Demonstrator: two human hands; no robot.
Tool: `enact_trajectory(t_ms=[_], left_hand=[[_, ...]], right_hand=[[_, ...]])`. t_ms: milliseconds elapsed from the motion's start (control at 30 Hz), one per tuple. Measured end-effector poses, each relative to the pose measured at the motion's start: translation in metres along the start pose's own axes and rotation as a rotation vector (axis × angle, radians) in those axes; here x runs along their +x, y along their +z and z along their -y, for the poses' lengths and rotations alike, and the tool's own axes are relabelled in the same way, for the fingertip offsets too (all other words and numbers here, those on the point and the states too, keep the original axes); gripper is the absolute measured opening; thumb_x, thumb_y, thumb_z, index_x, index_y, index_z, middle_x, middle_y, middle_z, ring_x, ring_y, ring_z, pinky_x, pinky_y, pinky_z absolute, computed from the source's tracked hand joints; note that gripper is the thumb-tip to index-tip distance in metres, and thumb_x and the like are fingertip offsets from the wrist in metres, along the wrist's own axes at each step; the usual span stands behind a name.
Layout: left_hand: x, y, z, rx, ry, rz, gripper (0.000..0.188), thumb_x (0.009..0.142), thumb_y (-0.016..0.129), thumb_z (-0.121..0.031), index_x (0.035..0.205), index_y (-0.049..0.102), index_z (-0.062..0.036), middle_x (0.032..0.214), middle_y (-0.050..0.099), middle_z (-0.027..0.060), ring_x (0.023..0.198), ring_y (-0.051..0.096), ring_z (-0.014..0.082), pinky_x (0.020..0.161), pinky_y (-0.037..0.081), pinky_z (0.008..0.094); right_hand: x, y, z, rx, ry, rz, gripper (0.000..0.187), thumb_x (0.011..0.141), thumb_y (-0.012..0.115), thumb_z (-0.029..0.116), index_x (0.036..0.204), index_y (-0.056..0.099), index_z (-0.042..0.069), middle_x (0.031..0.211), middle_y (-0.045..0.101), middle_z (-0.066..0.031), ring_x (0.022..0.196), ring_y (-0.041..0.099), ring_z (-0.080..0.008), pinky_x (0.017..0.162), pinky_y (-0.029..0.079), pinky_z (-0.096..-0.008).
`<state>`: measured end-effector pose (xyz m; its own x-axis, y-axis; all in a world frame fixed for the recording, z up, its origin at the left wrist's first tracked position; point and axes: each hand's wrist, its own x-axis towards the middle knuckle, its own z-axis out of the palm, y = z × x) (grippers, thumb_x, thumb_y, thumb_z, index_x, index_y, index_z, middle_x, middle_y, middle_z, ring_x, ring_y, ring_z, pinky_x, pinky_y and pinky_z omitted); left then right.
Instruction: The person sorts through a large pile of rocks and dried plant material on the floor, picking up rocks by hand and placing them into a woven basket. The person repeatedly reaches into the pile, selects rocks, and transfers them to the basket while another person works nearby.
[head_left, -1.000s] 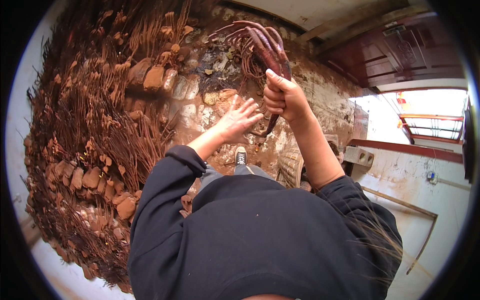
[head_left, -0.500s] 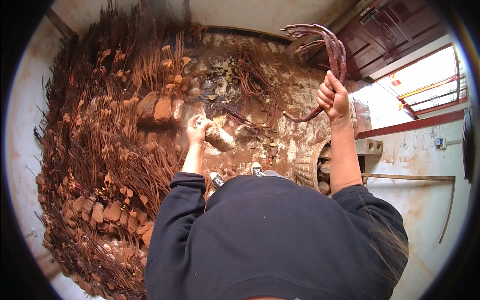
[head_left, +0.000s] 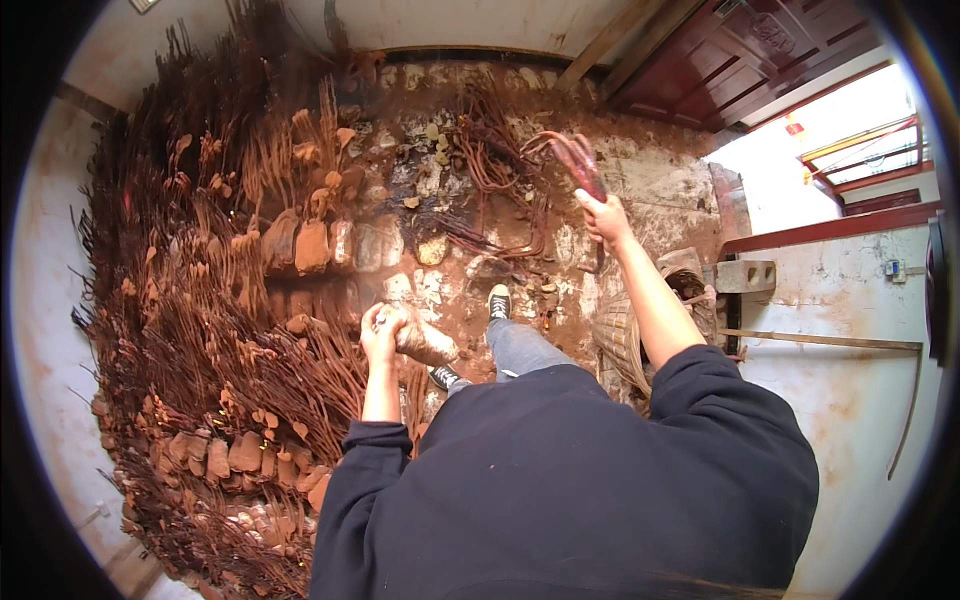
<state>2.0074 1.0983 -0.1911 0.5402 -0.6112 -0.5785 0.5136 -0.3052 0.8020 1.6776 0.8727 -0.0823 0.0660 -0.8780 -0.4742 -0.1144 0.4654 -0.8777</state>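
My left hand (head_left: 382, 335) is closed on one end of a stubby, pale brown mushroom log (head_left: 428, 345), held low over the floor near my feet. Out to the right, my right hand (head_left: 606, 222) grips a bunch of long, glossy red-brown reishi stems (head_left: 576, 165); their curved tips point up and left, and a lower end sticks out below the fist. Beyond, a loose heap of similar stems (head_left: 490, 150) lies on the floor. On the left stands a dense mass of reishi mushrooms (head_left: 225, 300), long-stemmed with some fan-shaped caps, dusted with brown powder.
Rows of brown logs (head_left: 312, 248) lie among the growth. A woven basket (head_left: 618, 335) stands by my right forearm, near a hollow concrete block (head_left: 745, 276). A wooden stick (head_left: 820, 340) runs along the right wall. At upper right are a dark red door (head_left: 745, 60) and a bright opening.
My right hand has lowered and moved left with the stems. My left hand has come slightly down and left with the log. One foot has stepped forward.
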Motion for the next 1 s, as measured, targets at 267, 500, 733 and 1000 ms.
enact_trajectory(t_ms=[267, 500, 733, 1000], left_hand=[[-0.003, 0.046, -0.004, 0.209, -0.051, -0.036, 0.052, 0.059, 0.068, 0.006, 0.107, 0.053, -0.0052, 0.098, 0.054, 0.0067, 0.085, 0.055, 0.0185, 0.077, 0.048, 0.03], [0.034, 0.155, -0.013, 0.105, -0.167, 0.042, 0.042, 0.065, 0.064, 0.005, 0.103, 0.053, -0.005, 0.097, 0.056, 0.008, 0.082, 0.056, 0.0183, 0.075, 0.049, 0.0306], [0.037, 0.277, 0.019, 0.159, -0.692, 0.445, 0.049, 0.075, 0.063, -0.04, 0.108, 0.052, -0.0062, 0.105, 0.057, 0.0133, 0.097, 0.056, 0.0285, 0.084, 0.046, 0.0465], [-0.02, 0.346, 0.059, 0.455, -0.843, 0.843, 0.063, 0.082, 0.059, -0.036, 0.129, 0.032, -0.0013, 0.122, 0.042, 0.0277, 0.109, 0.05, 0.0328, 0.09, 0.044, 0.0425]], right_hand=[[0.19, 0.026, -0.049, -0.903, -0.281, 0.072, 0.044, 0.079, 0.062, 0.039, 0.098, 0.055, 0.0, 0.091, 0.061, -0.0153, 0.084, 0.06, -0.0238, 0.072, 0.046, -0.0363], [0.149, 0.063, -0.042, -0.843, -0.175, 0.522, 0.063, 0.072, 0.07, 0.033, 0.118, 0.045, -0.002, 0.113, 0.052, -0.0184, 0.099, 0.054, -0.028, 0.09, 0.044, -0.0387], [0.02, -0.003, -0.102, -0.7, -0.337, 0.233, 0.087, 0.058, 0.077, 0.029, 0.129, 0.03, 0.011, 0.113, 0.048, -0.0179, 0.092, 0.055, -0.0342, 0.079, 0.046, -0.0419], [-0.054, -0.199, -0.15, -0.259, 0.732, -0.379, 0.024, 0.085, 0.052, 0.026, 0.094, 0.05, 0.004, 0.072, 0.054, -0.006, 0.058, 0.055, -0.014, 0.041, 0.046, -0.0203]])
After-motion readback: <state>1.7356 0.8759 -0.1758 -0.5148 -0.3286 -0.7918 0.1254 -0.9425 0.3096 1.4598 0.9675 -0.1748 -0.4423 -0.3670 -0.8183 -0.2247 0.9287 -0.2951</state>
